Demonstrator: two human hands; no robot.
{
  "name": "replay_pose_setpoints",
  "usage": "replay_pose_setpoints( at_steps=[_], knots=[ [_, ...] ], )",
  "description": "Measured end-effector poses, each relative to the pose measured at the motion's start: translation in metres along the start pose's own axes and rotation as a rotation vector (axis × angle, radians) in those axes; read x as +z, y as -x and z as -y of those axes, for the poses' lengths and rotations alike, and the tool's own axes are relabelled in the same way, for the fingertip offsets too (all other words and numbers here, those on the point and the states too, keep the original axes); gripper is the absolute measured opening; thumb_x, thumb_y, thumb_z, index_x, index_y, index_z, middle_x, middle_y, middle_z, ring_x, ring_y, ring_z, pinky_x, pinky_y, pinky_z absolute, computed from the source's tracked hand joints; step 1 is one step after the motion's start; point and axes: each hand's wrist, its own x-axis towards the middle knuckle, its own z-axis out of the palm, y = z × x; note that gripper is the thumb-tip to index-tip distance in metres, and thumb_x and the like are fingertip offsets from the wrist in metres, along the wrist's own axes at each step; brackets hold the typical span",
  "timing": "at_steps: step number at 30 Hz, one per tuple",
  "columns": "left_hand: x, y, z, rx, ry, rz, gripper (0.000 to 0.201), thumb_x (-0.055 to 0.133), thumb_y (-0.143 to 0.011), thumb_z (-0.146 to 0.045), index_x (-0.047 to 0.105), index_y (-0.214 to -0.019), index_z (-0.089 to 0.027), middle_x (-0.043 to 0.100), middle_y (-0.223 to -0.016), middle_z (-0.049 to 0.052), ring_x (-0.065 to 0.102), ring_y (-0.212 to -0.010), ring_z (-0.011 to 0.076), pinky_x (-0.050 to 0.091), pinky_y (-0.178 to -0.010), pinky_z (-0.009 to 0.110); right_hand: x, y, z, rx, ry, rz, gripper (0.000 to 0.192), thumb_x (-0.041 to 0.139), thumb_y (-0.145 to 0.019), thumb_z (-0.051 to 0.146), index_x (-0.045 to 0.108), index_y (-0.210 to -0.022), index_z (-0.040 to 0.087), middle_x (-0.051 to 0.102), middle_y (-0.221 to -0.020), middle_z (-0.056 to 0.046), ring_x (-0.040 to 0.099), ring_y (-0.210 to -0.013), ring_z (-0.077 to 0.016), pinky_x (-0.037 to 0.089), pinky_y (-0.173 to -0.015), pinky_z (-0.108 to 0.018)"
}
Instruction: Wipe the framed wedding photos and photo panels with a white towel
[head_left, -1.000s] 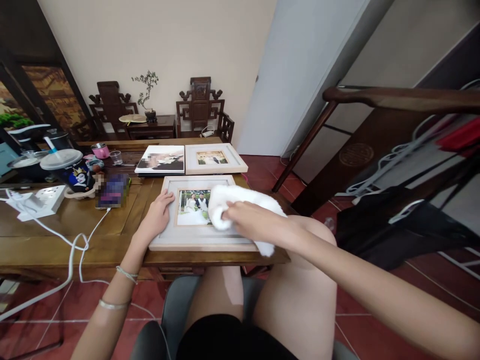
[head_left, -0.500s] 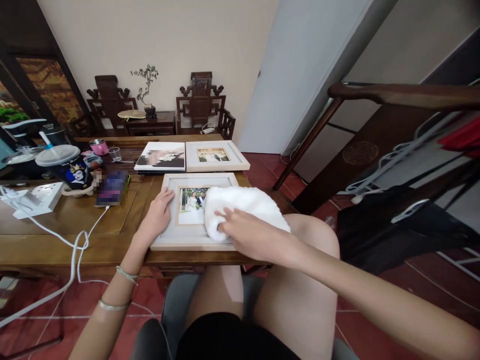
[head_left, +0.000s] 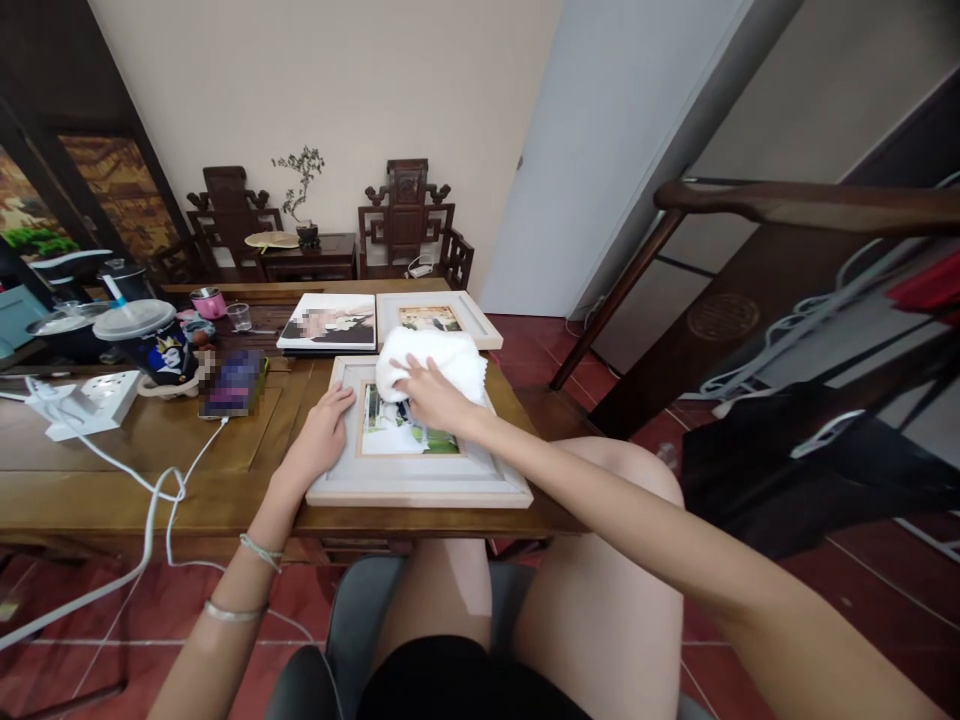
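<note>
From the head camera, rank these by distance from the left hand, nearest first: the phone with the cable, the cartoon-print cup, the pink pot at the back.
Measured from the left hand, resting on the near frame's left edge:
1. Phone, just left of the hand on the table.
2. Cartoon-print cup, farther left, past the phone.
3. Pink pot, back of the table, behind the cup.

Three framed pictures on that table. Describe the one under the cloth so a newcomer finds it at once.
On the wooden table, look at the near edge in front of the seated person. The frame there is pale, lying flat, larger than the two pictures behind it. Only it has the left hand on its side and the right hand pressing a white cloth on it.
</note>
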Motion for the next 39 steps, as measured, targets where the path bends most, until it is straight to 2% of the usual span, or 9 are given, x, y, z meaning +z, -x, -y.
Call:
replay_pose_setpoints(
  at_steps=[3, 6, 12, 15, 20, 25, 31, 35, 39],
  knots=[
    [0.0, 0.0, -0.001, -0.003, -0.007, -0.002, 0.048, 0.033, -0.082, -0.008, 0.059, -0.123, -0.006, 0.057, -0.132, 0.015, 0.041, -0.134, 0.026, 0.032, -0.113, 0.046, -0.001, 0.001, 0.009, -0.008, 0.017, 0.065, 0.055, 0.041, -0.073, -0.008, 0.059, -0.122, 0.009, 0.029, -0.152, -0.018, 0.021, -0.14, -0.0383, 0.025, -0.105, -0.062],
    [0.0, 0.0, -0.003, -0.007, 0.0, -0.001, 0.046, 0.032, -0.085, -0.011, 0.059, -0.122, -0.003, 0.057, -0.132, 0.017, 0.041, -0.134, 0.0262, 0.032, -0.113, 0.045, -0.015, 0.028, 0.035, -0.092, -0.016, 0.16, 0.05, 0.042, -0.073, -0.007, 0.062, -0.115, 0.008, 0.032, -0.15, -0.02, 0.026, -0.137, -0.0402, 0.032, -0.102, -0.061],
    [-0.001, 0.0, -0.01, -0.054, 0.064, -0.036, 0.043, 0.031, -0.092, -0.025, 0.057, -0.123, -0.009, 0.056, -0.133, 0.016, 0.042, -0.134, 0.0267, 0.032, -0.112, 0.047, -0.051, 0.074, 0.064, -0.335, -0.176, 0.352, 0.041, 0.044, -0.073, -0.003, 0.067, -0.103, 0.014, 0.06, -0.125, -0.017, 0.056, -0.114, -0.0304, 0.046, -0.086, -0.037],
    [-0.004, 0.001, -0.016, -0.07, 0.13, -0.097, 0.048, 0.029, -0.095, -0.034, 0.05, -0.13, -0.009, 0.052, -0.137, 0.016, 0.043, -0.132, 0.0251, 0.031, -0.112, 0.045, -0.045, 0.059, 0.06, -0.248, -0.171, 0.283, 0.04, 0.044, -0.076, 0.002, 0.067, -0.106, 0.017, 0.065, -0.114, -0.014, 0.061, -0.104, -0.0271, 0.046, -0.079, -0.032],
    [-0.011, 0.002, -0.025, -0.075, 0.192, -0.156, 0.055, 0.026, -0.097, -0.043, 0.04, -0.139, -0.011, 0.042, -0.145, 0.016, 0.036, -0.137, 0.0227, 0.025, -0.115, 0.043, -0.019, -0.006, 0.057, -0.049, 0.054, 0.002, 0.033, 0.043, -0.082, 0.006, 0.064, -0.108, 0.006, 0.061, -0.118, -0.022, 0.053, -0.114, -0.0348, 0.039, -0.09, -0.043],
    [-0.011, 0.004, -0.023, -0.088, 0.295, -0.242, 0.06, 0.024, -0.097, -0.051, 0.031, -0.145, -0.016, 0.033, -0.152, 0.013, 0.031, -0.14, 0.0221, 0.021, -0.117, 0.041, -0.016, -0.041, 0.07, -0.148, 0.067, 0.005, 0.027, 0.042, -0.086, 0.01, 0.068, -0.092, 0.007, 0.068, -0.097, -0.019, 0.06, -0.094, -0.0284, 0.039, -0.086, -0.041],
    [-0.009, 0.004, -0.02, -0.158, 0.491, -0.232, 0.063, 0.013, -0.097, -0.054, 0.033, -0.144, -0.018, 0.037, -0.15, 0.01, 0.034, -0.138, 0.0214, 0.023, -0.116, 0.039, -0.026, 0.012, 0.086, -0.3, 0.096, 0.09, 0.022, 0.048, -0.081, 0.009, 0.069, -0.09, 0.009, 0.066, -0.103, -0.019, 0.057, -0.101, -0.0308, 0.04, -0.086, -0.04],
    [-0.007, 0.004, -0.021, -0.187, 0.321, -0.153, 0.061, 0.02, -0.097, -0.051, 0.045, -0.136, -0.012, 0.043, -0.146, 0.014, 0.033, -0.139, 0.0241, 0.022, -0.116, 0.043, -0.044, 0.064, 0.092, -0.515, 0.049, 0.169, 0.019, 0.049, -0.08, 0.008, 0.067, -0.083, 0.012, 0.066, -0.1, -0.017, 0.059, -0.093, -0.0271, 0.043, -0.079, -0.036],
    [-0.003, 0.004, -0.02, -0.161, 0.117, -0.056, 0.051, 0.035, -0.094, -0.044, 0.055, -0.125, -0.009, 0.04, -0.147, 0.018, 0.024, -0.142, 0.0292, 0.021, -0.116, 0.049, -0.071, 0.099, 0.089, -0.399, 0.02, 0.318, 0.012, 0.057, -0.075, 0.008, 0.067, -0.073, 0.014, 0.067, -0.096, -0.016, 0.062, -0.088, -0.0267, 0.044, -0.075, -0.035]
  ],
)
